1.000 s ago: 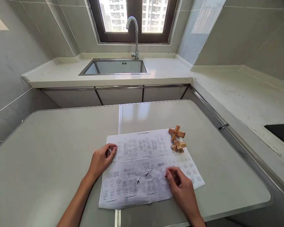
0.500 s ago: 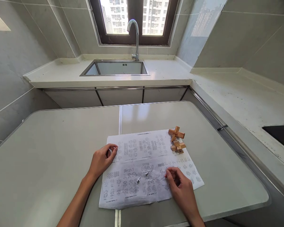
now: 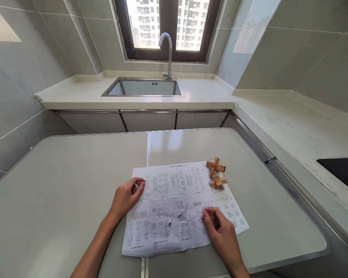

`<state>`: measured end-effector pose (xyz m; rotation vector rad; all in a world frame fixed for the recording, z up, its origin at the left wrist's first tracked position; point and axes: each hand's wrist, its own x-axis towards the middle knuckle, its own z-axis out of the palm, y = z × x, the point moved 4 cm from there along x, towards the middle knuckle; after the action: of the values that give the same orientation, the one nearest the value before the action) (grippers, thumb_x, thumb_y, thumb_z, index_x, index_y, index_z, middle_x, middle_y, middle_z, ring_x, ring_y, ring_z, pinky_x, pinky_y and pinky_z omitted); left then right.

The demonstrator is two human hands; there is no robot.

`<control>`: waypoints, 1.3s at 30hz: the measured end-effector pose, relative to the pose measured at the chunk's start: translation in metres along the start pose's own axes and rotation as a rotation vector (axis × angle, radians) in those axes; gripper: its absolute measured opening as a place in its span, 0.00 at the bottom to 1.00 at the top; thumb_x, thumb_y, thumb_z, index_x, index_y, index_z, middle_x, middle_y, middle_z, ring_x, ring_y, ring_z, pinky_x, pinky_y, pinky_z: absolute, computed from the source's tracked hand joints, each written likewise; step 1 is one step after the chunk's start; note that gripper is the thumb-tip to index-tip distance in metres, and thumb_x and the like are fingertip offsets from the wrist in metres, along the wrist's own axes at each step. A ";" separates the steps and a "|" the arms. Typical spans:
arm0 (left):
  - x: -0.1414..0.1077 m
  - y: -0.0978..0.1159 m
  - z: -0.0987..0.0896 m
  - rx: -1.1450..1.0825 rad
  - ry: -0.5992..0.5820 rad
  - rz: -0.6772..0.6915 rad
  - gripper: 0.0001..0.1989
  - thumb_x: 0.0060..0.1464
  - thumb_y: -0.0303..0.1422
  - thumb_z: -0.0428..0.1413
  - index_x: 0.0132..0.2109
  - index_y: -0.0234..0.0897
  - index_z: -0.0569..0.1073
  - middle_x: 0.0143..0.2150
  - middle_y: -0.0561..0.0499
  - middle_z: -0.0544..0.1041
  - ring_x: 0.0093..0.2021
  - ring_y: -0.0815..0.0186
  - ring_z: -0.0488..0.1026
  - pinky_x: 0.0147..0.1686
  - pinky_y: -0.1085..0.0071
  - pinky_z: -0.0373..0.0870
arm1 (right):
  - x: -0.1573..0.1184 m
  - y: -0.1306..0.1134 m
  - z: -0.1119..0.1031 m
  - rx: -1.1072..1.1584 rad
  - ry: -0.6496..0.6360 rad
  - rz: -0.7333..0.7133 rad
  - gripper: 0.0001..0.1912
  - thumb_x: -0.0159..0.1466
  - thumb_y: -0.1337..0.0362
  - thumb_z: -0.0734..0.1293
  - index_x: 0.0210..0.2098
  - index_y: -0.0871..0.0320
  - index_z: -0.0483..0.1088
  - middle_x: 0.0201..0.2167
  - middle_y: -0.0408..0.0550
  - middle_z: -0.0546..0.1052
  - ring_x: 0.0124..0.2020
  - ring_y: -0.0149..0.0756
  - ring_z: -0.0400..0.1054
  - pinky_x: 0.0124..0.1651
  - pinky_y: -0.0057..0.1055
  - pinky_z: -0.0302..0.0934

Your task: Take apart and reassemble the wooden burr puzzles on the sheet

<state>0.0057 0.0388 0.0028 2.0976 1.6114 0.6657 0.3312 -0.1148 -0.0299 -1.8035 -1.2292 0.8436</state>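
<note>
A white printed sheet, covered with rows of small line drawings, lies slightly wrinkled on the table. My left hand rests at its upper left edge, fingers curled and thumb near the index fingertip. Over the lower right part, my right hand has thumb and fingers drawn together in a pinch. Whether either hand grips the paper or something small cannot be made out. Two wooden interlocking puzzles stand at the sheet's upper right: a cross-shaped one and a more compact one. Between my hands are small dark-and-white bits.
The pale table has a seam down its middle and a rounded right corner. Beyond it, a counter holds a sink with a tall tap below a window. A black panel is set into the right counter.
The view has tilted up slightly, so everything appears a little lower. My hands, the sheet and the wooden puzzles keep their places.
</note>
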 end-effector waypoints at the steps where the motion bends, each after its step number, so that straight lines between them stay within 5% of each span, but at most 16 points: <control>1: 0.000 0.000 0.000 0.002 0.001 0.002 0.18 0.68 0.47 0.51 0.46 0.42 0.79 0.28 0.55 0.76 0.27 0.66 0.70 0.31 0.70 0.65 | 0.000 0.000 0.000 0.007 -0.006 -0.005 0.21 0.71 0.43 0.63 0.40 0.54 0.75 0.31 0.47 0.81 0.28 0.38 0.72 0.33 0.30 0.67; 8: -0.002 0.001 -0.001 0.012 0.006 0.004 0.19 0.68 0.47 0.50 0.46 0.41 0.79 0.28 0.54 0.76 0.27 0.66 0.70 0.31 0.70 0.65 | 0.012 -0.013 -0.018 0.108 0.036 -0.034 0.20 0.70 0.44 0.66 0.41 0.55 0.75 0.32 0.49 0.81 0.32 0.40 0.75 0.33 0.30 0.69; 13: -0.002 0.001 -0.002 0.001 0.007 0.008 0.18 0.67 0.47 0.50 0.45 0.41 0.79 0.26 0.55 0.74 0.27 0.65 0.70 0.31 0.70 0.66 | 0.040 -0.026 -0.043 0.095 0.239 -0.092 0.20 0.69 0.45 0.67 0.43 0.56 0.75 0.33 0.50 0.80 0.34 0.42 0.75 0.37 0.33 0.68; 16: -0.002 0.001 -0.002 -0.008 0.007 0.010 0.18 0.67 0.47 0.50 0.45 0.41 0.78 0.26 0.55 0.73 0.27 0.65 0.71 0.30 0.70 0.66 | 0.063 -0.031 -0.058 0.019 0.464 -0.139 0.20 0.70 0.45 0.65 0.44 0.56 0.75 0.42 0.54 0.81 0.39 0.44 0.74 0.36 0.34 0.66; 19: -0.003 0.000 -0.002 -0.011 0.007 0.010 0.17 0.68 0.47 0.50 0.45 0.42 0.78 0.26 0.55 0.73 0.27 0.65 0.71 0.31 0.71 0.66 | 0.090 -0.030 -0.065 -0.122 0.557 -0.212 0.20 0.69 0.47 0.65 0.47 0.57 0.73 0.48 0.57 0.78 0.44 0.47 0.71 0.41 0.37 0.65; 24: -0.003 -0.002 -0.002 -0.018 0.008 0.007 0.17 0.68 0.47 0.50 0.45 0.42 0.78 0.28 0.54 0.76 0.27 0.65 0.71 0.31 0.71 0.66 | 0.136 -0.009 -0.068 -0.305 0.443 -0.097 0.23 0.69 0.46 0.64 0.52 0.59 0.71 0.50 0.59 0.78 0.52 0.52 0.70 0.51 0.42 0.62; 30: -0.004 -0.001 -0.002 -0.023 0.013 0.003 0.17 0.68 0.46 0.50 0.44 0.42 0.78 0.29 0.54 0.77 0.27 0.65 0.71 0.31 0.71 0.66 | 0.157 -0.003 -0.068 -0.377 0.323 -0.085 0.19 0.68 0.47 0.63 0.35 0.56 0.74 0.35 0.54 0.82 0.38 0.50 0.71 0.41 0.41 0.59; 36: -0.005 0.001 -0.003 -0.032 0.020 0.002 0.16 0.67 0.46 0.51 0.44 0.42 0.78 0.29 0.54 0.77 0.27 0.65 0.71 0.31 0.70 0.66 | 0.158 -0.031 -0.057 -0.361 0.277 -0.227 0.20 0.70 0.46 0.62 0.36 0.54 0.73 0.36 0.53 0.81 0.40 0.48 0.72 0.43 0.40 0.60; 39: -0.005 0.000 -0.003 -0.041 0.023 0.005 0.17 0.67 0.46 0.50 0.44 0.42 0.78 0.29 0.54 0.77 0.27 0.65 0.70 0.31 0.69 0.66 | 0.146 -0.056 -0.036 -0.255 0.170 -0.420 0.22 0.72 0.44 0.61 0.40 0.55 0.75 0.38 0.54 0.80 0.39 0.46 0.70 0.39 0.37 0.62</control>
<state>0.0028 0.0335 0.0049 2.0721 1.5920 0.7206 0.3837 0.0279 0.0228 -1.6779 -1.5805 0.3020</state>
